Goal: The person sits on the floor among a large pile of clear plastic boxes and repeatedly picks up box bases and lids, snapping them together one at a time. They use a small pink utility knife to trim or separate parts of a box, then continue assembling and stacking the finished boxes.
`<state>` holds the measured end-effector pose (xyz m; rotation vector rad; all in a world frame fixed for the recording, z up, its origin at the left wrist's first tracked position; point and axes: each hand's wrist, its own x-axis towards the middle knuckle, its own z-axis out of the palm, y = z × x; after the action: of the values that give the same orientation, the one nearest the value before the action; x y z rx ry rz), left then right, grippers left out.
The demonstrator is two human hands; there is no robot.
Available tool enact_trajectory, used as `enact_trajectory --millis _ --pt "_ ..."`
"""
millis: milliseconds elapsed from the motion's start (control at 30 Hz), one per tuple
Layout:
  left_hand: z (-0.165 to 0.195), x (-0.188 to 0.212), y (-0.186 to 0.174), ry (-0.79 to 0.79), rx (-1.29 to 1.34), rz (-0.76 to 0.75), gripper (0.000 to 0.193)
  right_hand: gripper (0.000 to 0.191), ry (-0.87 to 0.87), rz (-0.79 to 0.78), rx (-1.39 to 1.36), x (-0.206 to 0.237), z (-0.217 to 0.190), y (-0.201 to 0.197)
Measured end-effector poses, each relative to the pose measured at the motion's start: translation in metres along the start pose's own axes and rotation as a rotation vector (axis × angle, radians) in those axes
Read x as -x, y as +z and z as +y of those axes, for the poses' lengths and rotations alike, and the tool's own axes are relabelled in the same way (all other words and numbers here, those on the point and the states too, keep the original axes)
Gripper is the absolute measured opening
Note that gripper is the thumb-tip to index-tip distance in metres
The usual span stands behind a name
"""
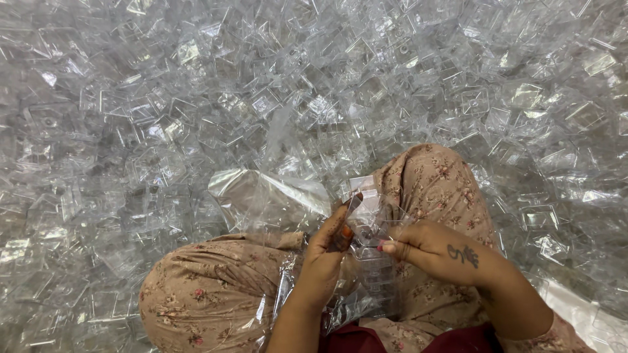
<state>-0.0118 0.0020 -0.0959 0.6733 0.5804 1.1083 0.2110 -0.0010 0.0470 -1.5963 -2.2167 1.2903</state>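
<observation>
Clear plastic boxes (196,98) are lying heaped all around the person's floral-clad knees (216,294). A clear bag (268,199) is resting between them. The left hand (327,255) is closing its fingers on a small clear box (369,252), perhaps a stack, over the lap, while the right hand (435,252) is pinching its other side

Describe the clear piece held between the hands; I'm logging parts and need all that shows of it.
The clear piece is a small see-through plastic part, seemingly box-like with flat glossy walls; its exact shape is hard to tell. It sits upright over the lap between the knees. The left hand grips its left side, thumb raised along it, and the right hand pinches its right edge. Clear film lies behind it.
</observation>
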Motion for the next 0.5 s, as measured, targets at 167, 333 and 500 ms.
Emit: enact_trajectory --millis 167,333,500 --pt "0.002 -0.001 0.006 0.065 0.059 -0.021 0.068 0.054 -0.043 -0.078 -0.134 -0.001 0.011 -0.002" --pt "0.009 -0.003 0.009 0.104 -0.048 0.072 0.07 0.05 -0.029 -0.137 -0.201 0.001 0.018 -0.004" --pt "0.007 -0.005 0.01 0.201 -0.181 0.057 0.065 0.047 0.001 0.111 -0.1 -0.005 0.003 0.002"
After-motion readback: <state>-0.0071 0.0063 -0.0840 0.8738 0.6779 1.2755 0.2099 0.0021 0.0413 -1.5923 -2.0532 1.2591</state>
